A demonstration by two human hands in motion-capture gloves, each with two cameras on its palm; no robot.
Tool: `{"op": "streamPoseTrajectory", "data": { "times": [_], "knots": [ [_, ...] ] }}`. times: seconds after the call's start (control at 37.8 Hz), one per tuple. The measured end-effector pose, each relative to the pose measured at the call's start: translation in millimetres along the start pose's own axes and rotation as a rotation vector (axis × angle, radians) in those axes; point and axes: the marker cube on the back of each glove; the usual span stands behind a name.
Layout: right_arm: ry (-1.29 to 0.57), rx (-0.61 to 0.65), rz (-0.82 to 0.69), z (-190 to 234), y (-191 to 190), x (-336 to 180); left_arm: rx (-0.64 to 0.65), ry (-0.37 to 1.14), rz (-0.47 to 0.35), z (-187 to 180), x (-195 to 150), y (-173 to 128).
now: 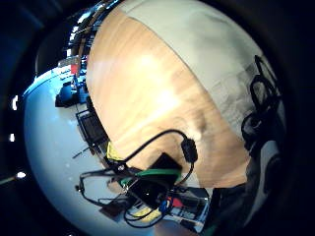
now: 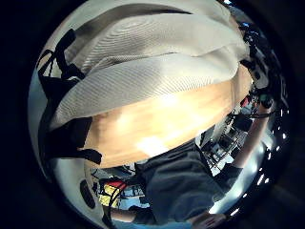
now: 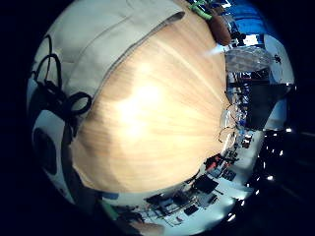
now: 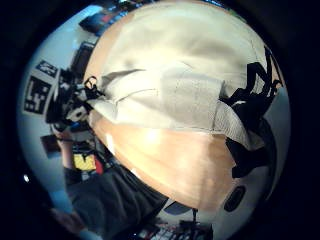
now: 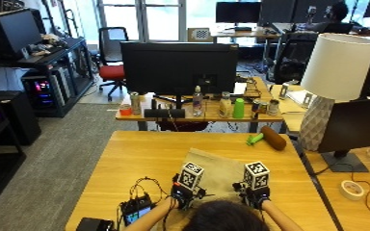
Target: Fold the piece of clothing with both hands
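Beige garment [image 5: 214,171] on table [image 5: 140,154] | left hand [image 5: 184,191], right hand [image 5: 254,193] at near edge (grip: cannot tell)

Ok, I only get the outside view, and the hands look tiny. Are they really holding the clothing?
Observer: Yes. The left thumb side palm view shows the left hand pinching the clothing at its near edge.
Operator: And the other hand?
Observer: The right hand pinches a ribbed band that runs along the clothing's edge.
Operator: Is the cloth lying flat?
Observer: Not by the left palm. There it bunches into rounded folds, one over the other.
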Motion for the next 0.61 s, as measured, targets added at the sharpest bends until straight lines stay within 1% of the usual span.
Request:
{"op": "streamPoseTrajectory", "data": {
  "times": [0.13, 0.26, 0.34, 0.45, 0.61],
  "knots": [
    [0.007, -0.001, -0.046, -18, 6, -8, -0.027, -0.014, 0.021, -10, 0, 15],
    [-0.001, -0.003, -0.055, -49, 16, -14, -0.043, 0.005, 0.029, -34, -6, 35],
    [-0.018, 0.004, -0.059, -67, 20, -16, -0.029, 0.015, 0.013, -52, -13, 43],
    [-0.032, -0.002, -0.058, -88, 14, -8, 0.003, 0.049, 0.001, -84, -24, 53],
    [-0.046, -0.015, -0.053, -122, 15, -7, 0.008, 0.080, 0.006, -119, -37, 62]
  ]
}}
